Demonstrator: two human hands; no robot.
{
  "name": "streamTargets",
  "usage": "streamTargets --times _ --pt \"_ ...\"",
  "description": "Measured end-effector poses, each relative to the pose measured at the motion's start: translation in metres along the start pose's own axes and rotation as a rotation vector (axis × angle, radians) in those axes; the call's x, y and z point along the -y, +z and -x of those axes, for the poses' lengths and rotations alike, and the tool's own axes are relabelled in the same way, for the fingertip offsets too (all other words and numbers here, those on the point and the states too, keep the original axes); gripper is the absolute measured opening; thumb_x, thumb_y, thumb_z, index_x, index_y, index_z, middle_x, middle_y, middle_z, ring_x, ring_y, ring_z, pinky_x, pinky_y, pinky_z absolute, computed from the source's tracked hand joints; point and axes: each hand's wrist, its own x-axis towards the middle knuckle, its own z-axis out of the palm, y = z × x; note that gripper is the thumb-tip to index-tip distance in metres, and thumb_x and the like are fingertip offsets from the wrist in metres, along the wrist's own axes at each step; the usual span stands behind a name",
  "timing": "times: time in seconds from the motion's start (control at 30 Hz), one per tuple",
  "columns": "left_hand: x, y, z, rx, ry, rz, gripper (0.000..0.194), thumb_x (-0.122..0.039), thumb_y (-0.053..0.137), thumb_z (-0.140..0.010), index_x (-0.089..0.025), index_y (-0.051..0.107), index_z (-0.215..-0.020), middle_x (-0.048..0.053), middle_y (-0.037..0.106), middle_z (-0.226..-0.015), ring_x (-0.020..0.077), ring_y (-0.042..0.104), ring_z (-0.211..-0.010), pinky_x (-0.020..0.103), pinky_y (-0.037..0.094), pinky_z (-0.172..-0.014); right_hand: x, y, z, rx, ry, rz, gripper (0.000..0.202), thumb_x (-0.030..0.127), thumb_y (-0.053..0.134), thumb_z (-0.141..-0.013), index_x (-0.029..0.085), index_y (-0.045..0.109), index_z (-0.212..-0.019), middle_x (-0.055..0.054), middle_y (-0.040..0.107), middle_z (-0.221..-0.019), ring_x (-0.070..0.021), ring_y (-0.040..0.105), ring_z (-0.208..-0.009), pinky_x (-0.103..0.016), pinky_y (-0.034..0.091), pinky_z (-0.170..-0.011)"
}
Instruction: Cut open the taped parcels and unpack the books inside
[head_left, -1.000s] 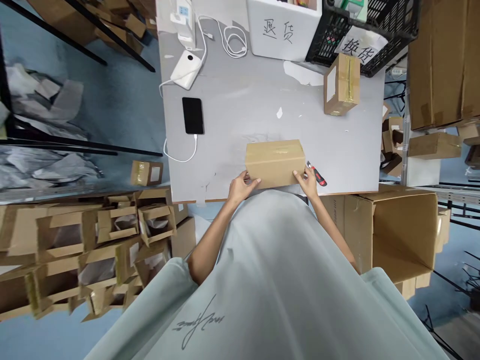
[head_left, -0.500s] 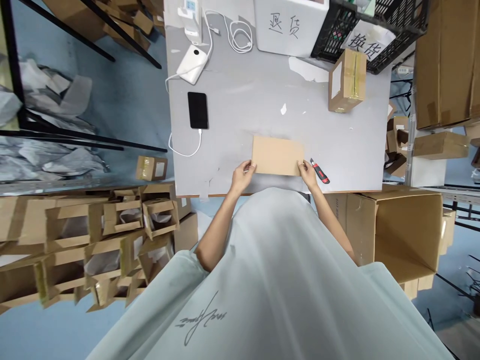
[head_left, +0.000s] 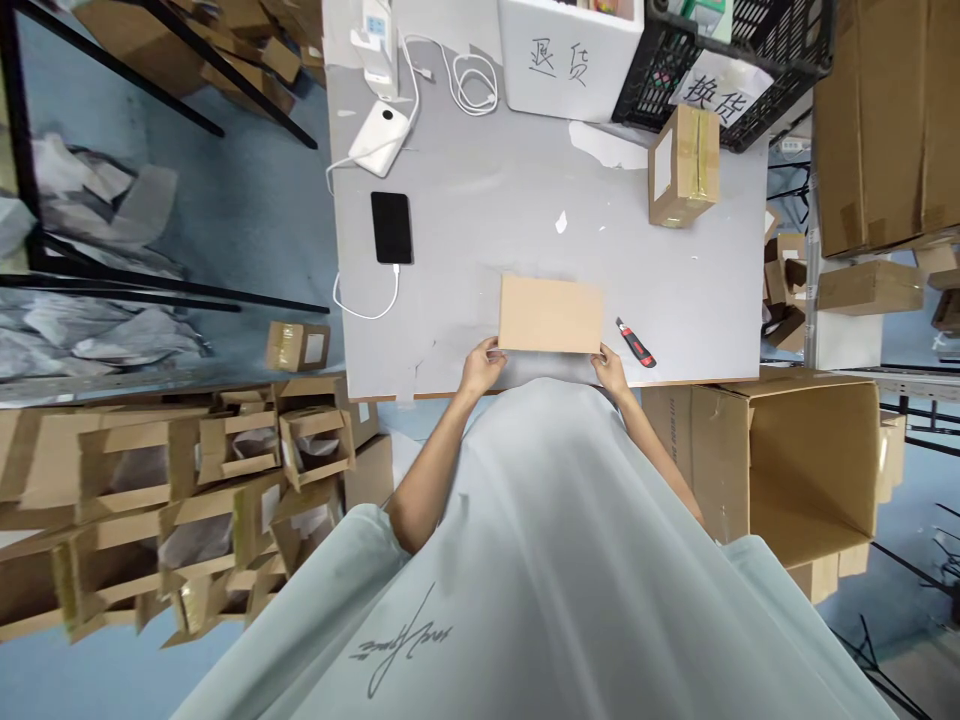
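Observation:
A plain brown cardboard box point(head_left: 551, 315) lies near the front edge of the grey table point(head_left: 465, 220). My left hand point(head_left: 482, 368) pinches its near left corner, and my right hand point(head_left: 609, 370) pinches the near right corner. Just right of the box is a red and black utility knife point(head_left: 636, 343), touched by neither hand. A black phone point(head_left: 392, 228) with a white cable plugged in rests to the left.
A taped box point(head_left: 684, 168), a white bin point(head_left: 570, 60) and a black crate point(head_left: 739, 75) stand at the back right. A white power bank point(head_left: 379, 138) lies back left. A large open carton point(head_left: 814, 470) is beside the table's front right.
Both hands have shifted slightly down along the box's sides to its near corners. The whole view has moved a little, while the knife and phone keep their places on the table.

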Motion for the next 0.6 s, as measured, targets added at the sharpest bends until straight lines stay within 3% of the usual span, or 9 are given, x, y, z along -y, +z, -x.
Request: streamTargets --times 0.27,0.43,0.6 --pt "-0.013 -0.008 0.011 -0.053 0.049 -0.076 0.048 -0.033 0.075 -0.095 -0.014 0.080 -0.139 0.016 0.079 -0.139 0.0244 0.079 -0.098 0.039 0.063 -0.104 0.018 0.001 0.008 -0.094 0.060 -0.004 0.057 0.065 0.072 -0.093 0.023 0.080 -0.130 -0.016 0.082 -0.133 -0.0365 0.075 -0.129 -0.058 0.064 -0.117" --pt "-0.031 -0.018 0.015 -0.143 0.141 -0.093 0.049 -0.046 0.071 -0.104 -0.016 0.081 -0.142 0.012 0.076 -0.127 0.0205 0.074 -0.085 0.036 0.061 -0.097 0.041 -0.010 0.013 -0.179 -0.042 0.050 0.062 0.076 0.064 -0.101 0.022 0.082 -0.124 -0.018 0.078 -0.122 -0.0355 0.075 -0.121 -0.052 0.064 -0.115" --pt "-0.052 -0.027 0.017 -0.214 0.214 -0.142 0.048 -0.055 0.069 -0.107 -0.019 0.086 -0.134 0.008 0.076 -0.110 0.0218 0.068 -0.086 0.035 0.058 -0.094 0.061 -0.021 0.009 -0.257 -0.090 0.128 0.062 0.079 0.057 -0.107 0.023 0.084 -0.112 -0.012 0.073 -0.103 -0.0310 0.072 -0.105 -0.045 0.065 -0.103"
